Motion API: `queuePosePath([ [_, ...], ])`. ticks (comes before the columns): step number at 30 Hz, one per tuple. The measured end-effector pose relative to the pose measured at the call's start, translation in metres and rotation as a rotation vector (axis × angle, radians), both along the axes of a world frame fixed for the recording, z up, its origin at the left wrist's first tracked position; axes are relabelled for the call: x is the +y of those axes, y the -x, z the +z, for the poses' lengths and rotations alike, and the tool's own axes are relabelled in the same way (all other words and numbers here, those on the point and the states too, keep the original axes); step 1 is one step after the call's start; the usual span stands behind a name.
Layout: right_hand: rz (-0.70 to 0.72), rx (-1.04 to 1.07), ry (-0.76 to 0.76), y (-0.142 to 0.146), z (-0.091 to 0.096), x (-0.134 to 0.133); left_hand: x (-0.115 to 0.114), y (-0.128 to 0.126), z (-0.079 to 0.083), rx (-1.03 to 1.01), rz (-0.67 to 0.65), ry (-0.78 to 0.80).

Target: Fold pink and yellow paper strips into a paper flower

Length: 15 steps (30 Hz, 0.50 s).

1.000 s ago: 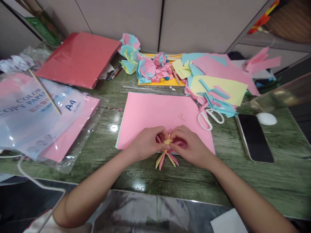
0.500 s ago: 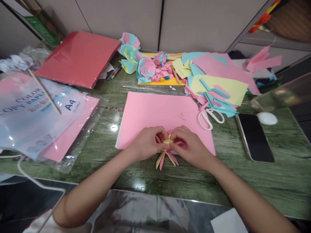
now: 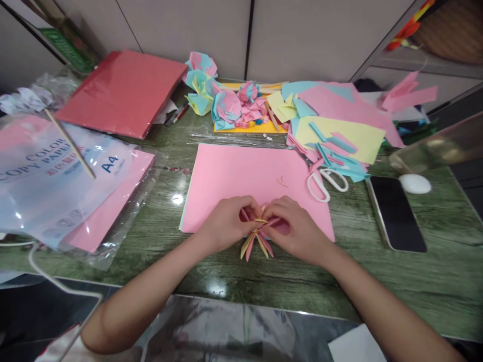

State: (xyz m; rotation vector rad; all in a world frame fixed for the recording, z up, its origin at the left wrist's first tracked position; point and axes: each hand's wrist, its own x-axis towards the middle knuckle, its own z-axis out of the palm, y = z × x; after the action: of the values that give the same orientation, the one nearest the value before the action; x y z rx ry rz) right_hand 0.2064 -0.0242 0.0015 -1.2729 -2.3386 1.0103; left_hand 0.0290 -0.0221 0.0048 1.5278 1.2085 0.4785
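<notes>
Green wood-grain tabletop (image 3: 445, 271), grey panels behind. Item: one folded paper piece (image 3: 255, 235), pink and yellow, at the near edge of a stack of sheets (image 3: 245, 176), pink uppermost; its pointed petals fan toward the wearer, contact with the tabletop not determinable. Left hand (image 3: 228, 223) and right hand (image 3: 300, 229): drawn together, fingertips pinching the piece from either side, its middle partly hidden. On the stack's right edge: white-handled scissors (image 3: 321, 173), blades partly covered by paper strips. Farther right: one phone (image 3: 400, 213), dark screen up, beside a white rounded object (image 3: 415, 184). Behind the stack: thin wires (image 3: 241, 142), then crumpled paper flowers (image 3: 228, 106) in pink, blue and yellow. Left: one clear bag (image 3: 68, 186) marked "Color Copy Paper A4", a wooden stick (image 3: 73, 146) lying across it; beyond, one red pack (image 3: 126, 93).
</notes>
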Motion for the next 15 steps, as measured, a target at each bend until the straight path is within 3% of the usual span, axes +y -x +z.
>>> queuePosePath([
  [7, -0.137, 0.076, -0.021, 0.0017, -0.0015, -0.0003, -0.0044, 0.0009, 0.001, 0.013, -0.007, -0.029],
  [15, -0.178, 0.004, -0.061, 0.0047, -0.0003, -0.004, -0.0064, -0.0025, -0.0032, 0.039, 0.012, -0.09],
])
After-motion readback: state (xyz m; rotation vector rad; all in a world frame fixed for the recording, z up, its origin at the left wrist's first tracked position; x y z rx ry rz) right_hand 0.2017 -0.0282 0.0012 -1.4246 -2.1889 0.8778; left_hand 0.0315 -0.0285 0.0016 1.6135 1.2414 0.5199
